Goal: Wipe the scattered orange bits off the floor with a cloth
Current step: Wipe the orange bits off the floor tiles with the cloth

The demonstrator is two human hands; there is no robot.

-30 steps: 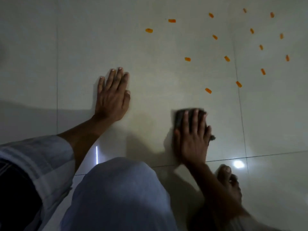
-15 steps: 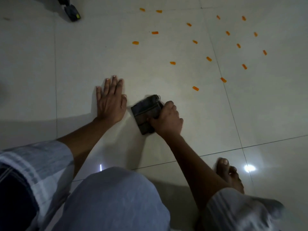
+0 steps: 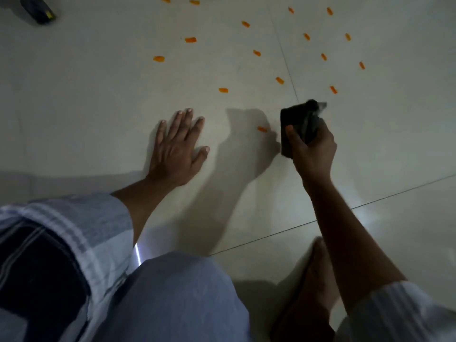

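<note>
Several small orange bits [image 3: 223, 90] lie scattered over the pale tiled floor [image 3: 98, 90], mostly toward the upper right. One orange bit [image 3: 262, 129] lies just left of the cloth. My right hand [image 3: 312, 151] grips a dark folded cloth [image 3: 293, 124], held up off the floor with its top end blurred. My left hand [image 3: 176, 150] lies flat on the floor with fingers spread, holding nothing.
A dark object with a yellow mark [image 3: 39, 13] sits at the top left corner. My bent knee [image 3: 177, 299] fills the bottom centre and my bare foot [image 3: 318, 272] rests at the lower right. Tile joints [image 3: 286, 58] cross the floor.
My right hand has lifted the cloth off the floor and carried it to the right, past the nearest orange bit. The left hand has stayed flat on the floor.
</note>
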